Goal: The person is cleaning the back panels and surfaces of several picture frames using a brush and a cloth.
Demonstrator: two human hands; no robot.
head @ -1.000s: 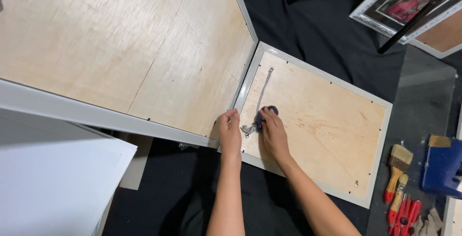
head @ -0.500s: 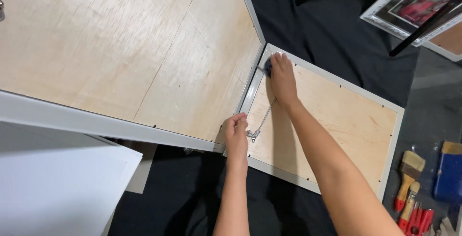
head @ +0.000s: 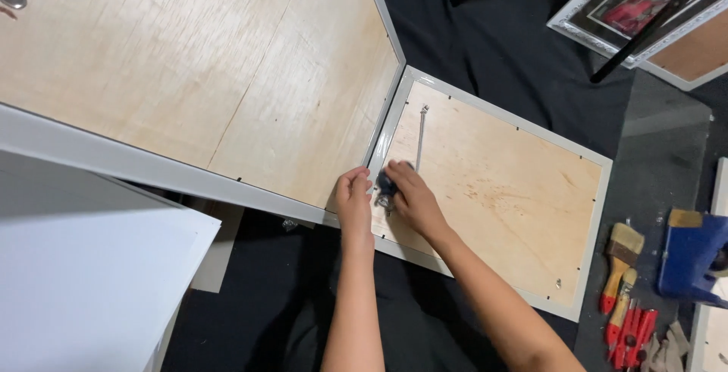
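A small dark tool [head: 385, 184] is gripped in the right hand [head: 412, 199], which is closed around it at the left edge of the small frame [head: 493, 190]. Half a second earlier that hand was stretched up along the same edge, near the frame's top corner; it has since been drawn back down beside the left hand [head: 353, 197]. The left hand is kept on the frame's edge, fingers curled against the rim, just beside the tool; whether anything is pinched in it cannot be told. A thin metal rod [head: 419, 138] is seen lying on the plywood back of the frame, running up from the tool toward the top corner. The large frame [head: 189, 76] lies touching the small one at its corner. Brushes [head: 618, 266] and red-handled tools [head: 633, 330] are laid well apart to the right.
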